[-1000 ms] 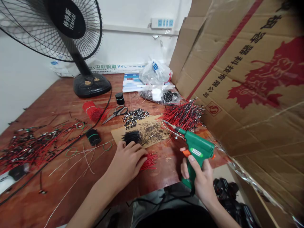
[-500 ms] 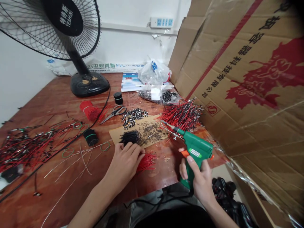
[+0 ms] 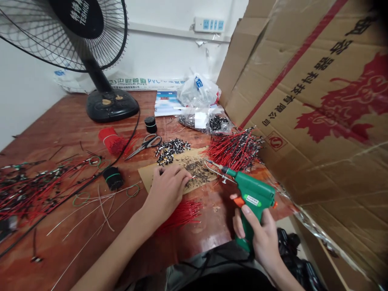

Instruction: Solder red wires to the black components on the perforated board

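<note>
My right hand (image 3: 263, 232) is wrapped around the handle of a green soldering gun (image 3: 254, 190), a finger by its orange trigger. The gun's tip and thin wire guide tube point left over the edge of the cardboard sheet (image 3: 148, 173). Above that sheet my left hand (image 3: 169, 186) has its fingers drawn together, with a small metal-tipped part (image 3: 193, 177) at the fingertips. How firmly it is gripped is hard to make out. Below the left hand lies a bundle of short red wires (image 3: 186, 211). The black wires on the sheet are mostly hidden behind the hand.
Small black-and-silver parts (image 3: 171, 150) lie behind the sheet, near scissors (image 3: 144, 145). Finished-looking red wires (image 3: 235, 149) are heaped at right, beside a large carton (image 3: 291, 101). A fan (image 3: 112, 106) stands at back left; its black cord crosses the table.
My left hand has moved up and right from the red and black wires to the small part on the cardboard. The right hand still holds the soldering gun. The view has shifted slightly.
</note>
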Demonstrator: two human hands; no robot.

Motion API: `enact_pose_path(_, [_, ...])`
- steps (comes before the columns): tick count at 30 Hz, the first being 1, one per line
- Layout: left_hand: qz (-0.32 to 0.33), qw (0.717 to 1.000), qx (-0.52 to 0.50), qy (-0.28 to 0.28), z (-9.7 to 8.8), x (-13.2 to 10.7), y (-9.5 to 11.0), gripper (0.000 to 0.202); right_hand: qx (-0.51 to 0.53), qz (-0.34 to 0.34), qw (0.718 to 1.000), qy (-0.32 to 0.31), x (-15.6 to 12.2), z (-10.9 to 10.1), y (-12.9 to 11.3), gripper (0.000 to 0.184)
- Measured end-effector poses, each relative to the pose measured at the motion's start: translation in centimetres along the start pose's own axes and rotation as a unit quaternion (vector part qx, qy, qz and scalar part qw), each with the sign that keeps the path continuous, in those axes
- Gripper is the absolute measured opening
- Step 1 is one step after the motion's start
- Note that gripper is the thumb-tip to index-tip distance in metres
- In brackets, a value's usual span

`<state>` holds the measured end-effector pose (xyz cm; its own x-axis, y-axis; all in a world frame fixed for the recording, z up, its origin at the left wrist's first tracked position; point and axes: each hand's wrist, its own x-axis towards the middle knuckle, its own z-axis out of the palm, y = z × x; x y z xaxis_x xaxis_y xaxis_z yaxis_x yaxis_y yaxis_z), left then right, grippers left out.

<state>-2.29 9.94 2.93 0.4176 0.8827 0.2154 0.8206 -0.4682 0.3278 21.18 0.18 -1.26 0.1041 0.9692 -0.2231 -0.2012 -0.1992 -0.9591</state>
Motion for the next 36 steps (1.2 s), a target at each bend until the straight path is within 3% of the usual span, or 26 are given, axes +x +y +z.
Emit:
enact_pose_path(5, [-0.012,0.999,-0.007,0.033,1.6,-0.8,-0.3,0.019,-0.037,0.058,0.997,-0.025,-0.4,-0.5,-1.5,0.053])
enact_pose_path(10, [-0.043,0.998,-0.038,0.011,2.4,-1.5,0.1,0.019,-0.113,0.11,0.987,-0.024,-1.9,-1.4,-2.7,0.063])
enact_pose_path(15, [-0.077,0.996,0.031,0.013,2.8,-1.0,0.9,0.021,-0.077,0.17,0.982,-0.019,-2.3,-2.2,-2.1,0.059])
enact_pose_path(20, [-0.063,0.993,0.099,0.004,3.3,0.2,0.9,0.024,-0.022,0.221,0.975,-0.01,-2.1,-2.4,-2.0,0.06])
enact_pose_path(26, [-0.073,0.991,0.103,0.044,3.6,0.5,0.5,0.023,-0.007,0.23,0.973,-0.015,-2.5,-2.8,-1.4,0.053])
enact_pose_path(36, [-0.075,0.989,0.113,0.057,3.3,0.3,0.5,0.017,-0.004,0.252,0.968,0.005,-2.9,-2.1,-2.3,0.053])
